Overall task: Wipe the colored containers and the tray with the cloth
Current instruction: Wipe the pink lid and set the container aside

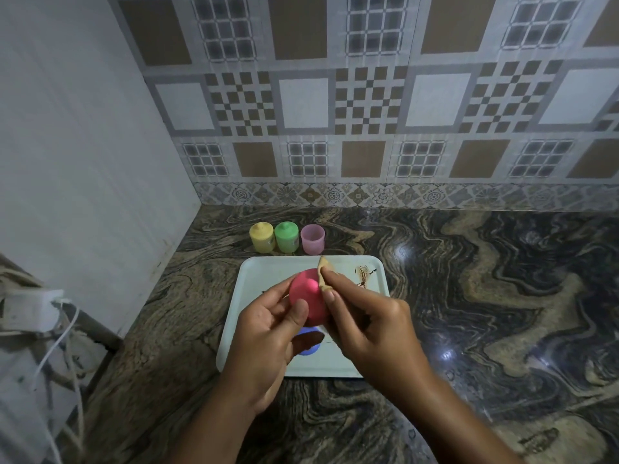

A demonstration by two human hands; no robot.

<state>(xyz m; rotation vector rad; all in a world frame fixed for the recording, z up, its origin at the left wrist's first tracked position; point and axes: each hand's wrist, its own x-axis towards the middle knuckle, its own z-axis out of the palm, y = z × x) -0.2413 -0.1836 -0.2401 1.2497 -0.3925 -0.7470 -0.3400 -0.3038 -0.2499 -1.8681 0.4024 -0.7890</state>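
Containers stand in a row on the bench (469, 296), just behind the tray's (261, 272) far left corner: a yellow pot (262, 237), a green pot (286, 237), both capped, and an open pale pink cup (312, 239). Above the tray's middle we see the left hand (268, 329) gripping a deep pink lid (306, 293) by its edge. The right hand (365, 319) pinches the cloth (324, 274) against the lid's right side.

We judge that a hard push from the cloth could slip the lid out of that light grip. It would then drop onto the blue piece (308, 349) on the tray below the hands. Toward the tray's far right corner sits a brown smear (365, 276). If the cloth takes it up first, we risk spreading it onto the pots.
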